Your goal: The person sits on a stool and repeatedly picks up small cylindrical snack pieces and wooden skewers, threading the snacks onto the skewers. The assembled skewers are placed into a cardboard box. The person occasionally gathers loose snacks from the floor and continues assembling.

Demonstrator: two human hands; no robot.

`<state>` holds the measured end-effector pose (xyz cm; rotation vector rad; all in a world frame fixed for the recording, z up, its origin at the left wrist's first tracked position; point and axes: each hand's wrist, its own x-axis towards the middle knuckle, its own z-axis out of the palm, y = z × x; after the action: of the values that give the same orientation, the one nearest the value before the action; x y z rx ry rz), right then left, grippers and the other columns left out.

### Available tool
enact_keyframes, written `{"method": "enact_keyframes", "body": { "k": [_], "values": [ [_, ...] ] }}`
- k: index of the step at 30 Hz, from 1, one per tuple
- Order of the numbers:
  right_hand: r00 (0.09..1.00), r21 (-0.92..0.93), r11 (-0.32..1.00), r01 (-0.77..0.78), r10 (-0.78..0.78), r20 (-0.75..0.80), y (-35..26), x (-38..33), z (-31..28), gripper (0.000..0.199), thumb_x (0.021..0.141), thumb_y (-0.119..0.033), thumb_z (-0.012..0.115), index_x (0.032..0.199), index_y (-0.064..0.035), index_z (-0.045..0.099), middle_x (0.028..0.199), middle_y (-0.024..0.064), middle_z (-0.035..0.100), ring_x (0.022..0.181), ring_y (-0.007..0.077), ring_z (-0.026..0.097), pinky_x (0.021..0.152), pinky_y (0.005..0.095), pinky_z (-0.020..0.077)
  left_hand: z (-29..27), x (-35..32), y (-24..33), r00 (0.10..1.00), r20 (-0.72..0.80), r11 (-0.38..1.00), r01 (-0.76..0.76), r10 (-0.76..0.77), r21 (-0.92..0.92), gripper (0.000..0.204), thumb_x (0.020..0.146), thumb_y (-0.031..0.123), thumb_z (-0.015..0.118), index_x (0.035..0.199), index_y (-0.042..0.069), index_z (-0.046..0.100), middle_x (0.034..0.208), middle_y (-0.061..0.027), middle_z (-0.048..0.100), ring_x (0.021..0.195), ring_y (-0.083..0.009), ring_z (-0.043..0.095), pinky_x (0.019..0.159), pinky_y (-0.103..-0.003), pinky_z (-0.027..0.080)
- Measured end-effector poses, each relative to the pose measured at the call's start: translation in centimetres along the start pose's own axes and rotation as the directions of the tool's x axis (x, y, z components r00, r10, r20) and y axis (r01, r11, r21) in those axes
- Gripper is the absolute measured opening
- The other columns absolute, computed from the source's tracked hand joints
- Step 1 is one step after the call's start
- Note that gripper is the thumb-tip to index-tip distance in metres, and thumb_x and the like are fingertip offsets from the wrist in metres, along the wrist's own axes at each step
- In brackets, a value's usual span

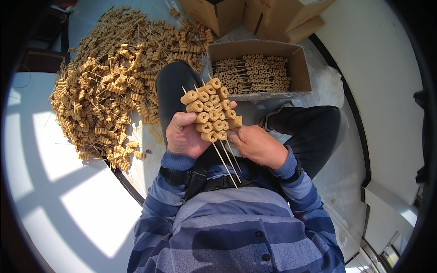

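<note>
Between my two hands, above my lap, is a bundle of skewers (210, 110) threaded with golden-brown, hollow, tube-shaped pieces. Their pointed tips stick out at the far end, and the long bare sticks slant down toward my waist. My left hand (187, 134) wraps the bundle's left side, thumb across the pieces. From the right, my right hand (259, 144) closes at the lower right edge of the bundle, its fingertips partly hidden behind the pieces and sticks.
A large heap of similar skewers (107, 86) spreads over the floor at the left. Beyond my knees stands an open cardboard box (300, 68) with skewers packed in rows. More cardboard boxes (268, 18) stand behind it. Clear plastic sheeting (331, 84) lies at the right, along a white wall (378, 59).
</note>
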<state>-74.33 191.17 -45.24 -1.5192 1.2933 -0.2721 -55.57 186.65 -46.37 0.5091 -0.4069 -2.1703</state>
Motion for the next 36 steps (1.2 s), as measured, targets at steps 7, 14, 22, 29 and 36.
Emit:
{"method": "enact_keyframes", "body": {
  "k": [7,14,22,29,36],
  "values": [
    [0.989,0.032,0.997,0.077,-0.080,0.127,0.8,-0.6,-1.5,0.041,0.101,-0.033,0.055,0.119,0.0039,0.057,0.092,0.0223,0.068,0.087,0.0393,0.067,0.076,0.0472,0.0515,-0.6,0.2,0.5,0.999,-0.023,0.998,-0.030,0.031,0.063,0.086,0.078,0.038,0.065,0.147,-0.005,0.036,0.136,-0.0290,0.053,0.127,-0.0435,0.054,0.108,-0.056,0.046],
    [0.980,0.476,0.861,0.177,-0.111,-0.163,-0.2,-1.3,-4.1,0.102,0.086,-0.042,0.078,0.155,0.0038,0.019,0.151,0.0257,0.035,0.141,0.0344,0.039,0.115,0.0406,0.0358,-0.2,0.7,1.0,0.991,-0.054,0.978,-0.110,0.121,0.178,0.083,0.080,0.033,0.062,0.149,-0.005,0.034,0.139,-0.0242,0.052,0.129,-0.0386,0.054,0.111,-0.052,0.043],
    [0.898,0.251,0.919,0.303,-0.188,-0.397,-1.7,2.8,-0.3,0.088,0.081,-0.023,0.076,0.148,0.0060,0.029,0.137,0.0228,0.047,0.129,0.0305,0.050,0.109,0.0390,0.0404,0.0,1.0,-0.8,0.994,-0.022,0.983,-0.102,0.107,0.155,0.079,0.078,0.016,0.059,0.150,-0.002,0.031,0.141,-0.0166,0.050,0.132,-0.0297,0.051,0.114,-0.043,0.039],
    [0.900,0.224,0.950,0.220,-0.109,-0.422,-0.9,2.6,-2.4,0.080,0.073,-0.028,0.079,0.133,0.0070,0.039,0.122,0.0268,0.056,0.115,0.0395,0.059,0.098,0.0418,0.0489,0.3,2.5,-0.5,0.998,-0.048,0.967,0.047,-0.036,0.249,0.084,0.077,0.014,0.060,0.152,0.001,0.026,0.145,-0.0149,0.045,0.137,-0.0284,0.045,0.118,-0.042,0.034],
    [0.784,-0.033,0.993,0.112,-0.109,-0.611,1.8,4.4,-10.6,0.074,0.075,-0.031,0.080,0.129,0.0050,0.044,0.113,0.0222,0.062,0.111,0.0339,0.063,0.095,0.0400,0.0511,-1.1,8.9,3.5,0.999,0.053,0.665,-0.041,0.001,0.745,0.075,0.088,0.008,0.049,0.156,-0.004,0.020,0.155,-0.0177,0.032,0.144,-0.0297,0.034,0.118,-0.039,0.030]
  ]
}}
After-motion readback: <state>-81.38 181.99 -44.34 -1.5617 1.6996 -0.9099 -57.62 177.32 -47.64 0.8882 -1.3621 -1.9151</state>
